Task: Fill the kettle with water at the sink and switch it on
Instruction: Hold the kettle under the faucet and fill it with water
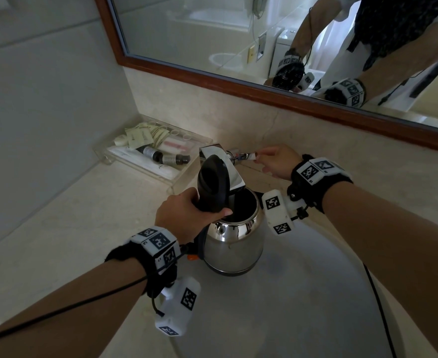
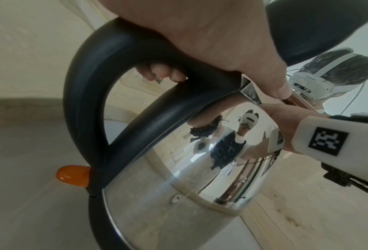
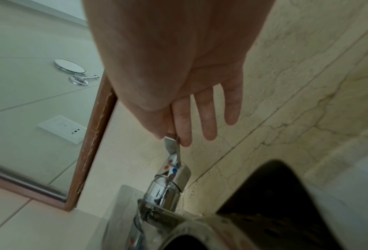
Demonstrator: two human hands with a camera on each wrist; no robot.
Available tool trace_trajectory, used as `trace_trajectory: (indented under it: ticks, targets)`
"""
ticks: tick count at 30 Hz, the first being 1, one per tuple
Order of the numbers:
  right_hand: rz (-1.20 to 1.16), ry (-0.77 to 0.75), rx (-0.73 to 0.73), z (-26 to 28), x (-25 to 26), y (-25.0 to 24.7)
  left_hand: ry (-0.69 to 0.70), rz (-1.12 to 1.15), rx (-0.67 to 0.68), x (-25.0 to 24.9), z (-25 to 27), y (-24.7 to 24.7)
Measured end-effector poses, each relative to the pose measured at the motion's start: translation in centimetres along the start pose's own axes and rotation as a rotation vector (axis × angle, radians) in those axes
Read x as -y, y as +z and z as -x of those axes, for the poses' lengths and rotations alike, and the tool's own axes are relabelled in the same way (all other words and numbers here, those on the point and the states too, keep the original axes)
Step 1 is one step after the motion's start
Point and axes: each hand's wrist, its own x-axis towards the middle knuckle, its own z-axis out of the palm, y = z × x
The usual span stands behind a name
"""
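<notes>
A steel kettle with its black lid flipped up hangs over the sink, its mouth under the chrome faucet spout. My left hand grips the kettle's black handle, thumb on top; the orange switch sits at the handle's foot. My right hand reaches behind the kettle and pinches the faucet lever between thumb and forefinger, the other fingers straight. I cannot tell whether water is running.
A clear tray of toiletries and small bottles stands on the stone counter left of the faucet. A wood-framed mirror runs along the back wall. A black cable crosses the basin's right side.
</notes>
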Motion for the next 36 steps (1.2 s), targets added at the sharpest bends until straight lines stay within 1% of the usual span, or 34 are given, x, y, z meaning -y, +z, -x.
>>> trace_trajectory:
  ticks: [32,36]
  targets:
    - [0.038,0.010,-0.001,0.8,0.5,-0.1,0.016,-0.025,0.010,-0.4,0.1,-0.6]
    - [0.028,-0.015,0.060,1.2,0.4,-0.4,0.020,-0.031,0.001,-0.5,0.0,-0.7]
